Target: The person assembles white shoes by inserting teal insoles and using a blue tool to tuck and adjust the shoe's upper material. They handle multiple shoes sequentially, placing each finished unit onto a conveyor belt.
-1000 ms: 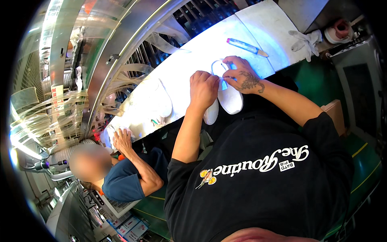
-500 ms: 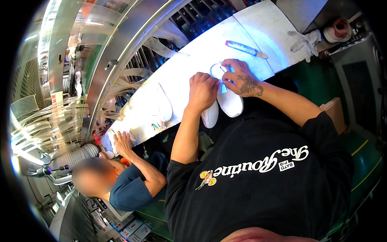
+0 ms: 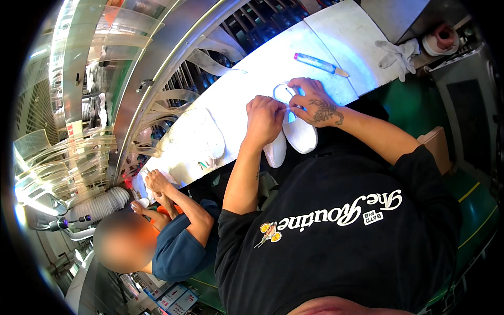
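Two white shoes lie side by side at the near edge of the white worktable [image 3: 336,37]. My left hand [image 3: 264,117] rests over the left shoe [image 3: 275,151], its fingers pinched on something small and white at the opening of the right shoe [image 3: 301,135]. My right hand [image 3: 312,101] grips that same shoe at its collar, fingertips meeting those of the left hand. What exactly is pinched between them is too small to tell.
A blue-and-pink pen-like tool [image 3: 319,64] lies on the table beyond the shoes. Another white shoe [image 3: 214,140] sits to the left. A crumpled white cloth [image 3: 397,52] lies far right. A co-worker in a blue shirt [image 3: 181,247] works at the table's left end. Metal racks run behind.
Both hands stay on the shoes, with small finger shifts at the collar. The co-worker at the left has leaned further in toward the table.
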